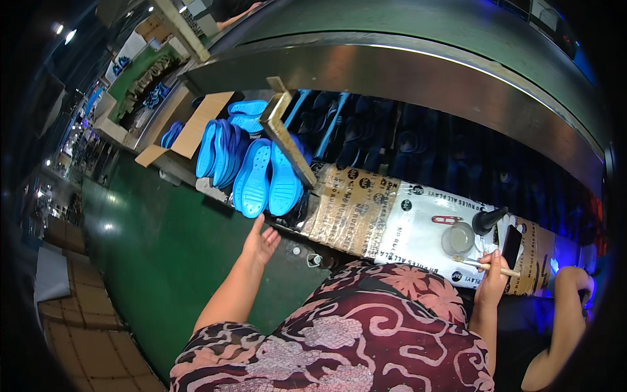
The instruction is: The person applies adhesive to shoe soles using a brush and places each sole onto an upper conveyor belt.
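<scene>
My left hand (pixel 262 242) reaches out palm up with its fingers apart, just below a pair of blue shoe soles (pixel 253 179). Its fingertips come close to the lower end of the nearer sole; whether they touch it I cannot tell. In my right hand (pixel 493 274) is a thin brush (pixel 503 269) with a pale wooden handle, its tip pointing left. Beyond the brush tip stands a clear cup (pixel 458 240) of cloudy liquid. A black bottle with a tapered nozzle (pixel 490 221) stands beside the cup, and red-handled snips (pixel 447 220) lie behind it.
More blue soles (pixel 219 153) are stacked at the left, beside an open cardboard box (pixel 189 134). A metal post (pixel 287 140) rises behind the pair. A dark phone (pixel 513 243) lies at the right. Another person's arm (pixel 565 313) is close on my right. A steel-edged bench (pixel 392 65) spans the back.
</scene>
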`<action>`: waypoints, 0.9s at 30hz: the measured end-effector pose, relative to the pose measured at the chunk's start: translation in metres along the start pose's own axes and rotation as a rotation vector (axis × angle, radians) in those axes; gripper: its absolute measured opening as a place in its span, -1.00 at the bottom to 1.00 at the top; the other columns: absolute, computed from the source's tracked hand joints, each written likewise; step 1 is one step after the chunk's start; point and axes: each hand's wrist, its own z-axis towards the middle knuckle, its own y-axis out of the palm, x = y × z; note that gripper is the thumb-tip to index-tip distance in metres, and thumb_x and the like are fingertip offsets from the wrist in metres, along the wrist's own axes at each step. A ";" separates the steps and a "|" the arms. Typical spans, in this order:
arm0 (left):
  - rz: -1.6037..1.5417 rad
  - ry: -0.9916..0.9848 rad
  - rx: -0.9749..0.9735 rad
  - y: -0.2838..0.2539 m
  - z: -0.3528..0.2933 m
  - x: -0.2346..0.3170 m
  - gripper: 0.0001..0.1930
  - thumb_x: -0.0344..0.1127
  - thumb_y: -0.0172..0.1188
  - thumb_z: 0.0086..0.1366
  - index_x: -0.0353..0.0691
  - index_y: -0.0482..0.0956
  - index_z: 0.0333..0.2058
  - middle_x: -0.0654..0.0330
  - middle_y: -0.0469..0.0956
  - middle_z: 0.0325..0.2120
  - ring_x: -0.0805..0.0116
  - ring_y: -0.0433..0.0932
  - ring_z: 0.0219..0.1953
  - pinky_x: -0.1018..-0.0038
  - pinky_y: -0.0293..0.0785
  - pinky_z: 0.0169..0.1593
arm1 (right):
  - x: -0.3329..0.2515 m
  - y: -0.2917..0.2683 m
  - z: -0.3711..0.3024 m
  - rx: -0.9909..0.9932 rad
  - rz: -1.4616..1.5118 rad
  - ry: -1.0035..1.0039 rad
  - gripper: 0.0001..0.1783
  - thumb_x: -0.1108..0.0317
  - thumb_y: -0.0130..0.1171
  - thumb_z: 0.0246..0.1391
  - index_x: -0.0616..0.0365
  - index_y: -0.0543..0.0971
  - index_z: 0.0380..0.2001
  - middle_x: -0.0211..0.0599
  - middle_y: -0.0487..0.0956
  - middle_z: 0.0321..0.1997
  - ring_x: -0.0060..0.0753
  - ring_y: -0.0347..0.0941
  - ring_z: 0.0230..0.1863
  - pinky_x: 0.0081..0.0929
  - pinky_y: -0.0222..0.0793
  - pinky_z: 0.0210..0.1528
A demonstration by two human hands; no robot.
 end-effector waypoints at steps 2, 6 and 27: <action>-0.065 -0.004 -0.063 0.002 0.012 0.013 -0.19 -0.01 0.30 0.13 -0.02 0.05 0.26 -0.05 0.08 0.23 -0.01 0.16 0.24 0.15 0.16 0.26 | -0.011 0.013 0.000 -0.037 -0.023 -0.027 -0.61 0.25 -0.09 0.27 0.23 0.44 -0.60 -0.40 0.34 -0.67 -0.61 0.20 -0.58 -0.39 0.22 0.13; -0.150 -0.160 -0.148 0.025 0.041 0.020 -0.50 -0.29 0.29 0.10 -0.19 0.30 -0.01 0.00 0.33 -0.02 0.03 0.37 0.04 0.15 0.32 0.17 | -0.015 0.024 -0.010 -0.004 -0.043 0.014 -0.59 0.23 -0.09 0.27 0.23 0.44 -0.61 -0.40 0.34 -0.67 -0.60 0.20 -0.58 -0.38 0.23 0.13; 0.447 -0.200 -0.541 -0.069 -0.022 -0.015 -0.21 -0.45 0.10 -0.10 -0.27 0.13 0.22 0.05 0.36 0.07 0.12 0.35 0.13 0.18 0.27 0.22 | 0.000 0.021 -0.022 0.077 -0.056 0.137 -0.64 0.19 0.01 0.22 0.22 0.50 -0.56 -0.35 0.48 -0.57 -0.61 0.31 -0.49 -0.64 0.17 -0.37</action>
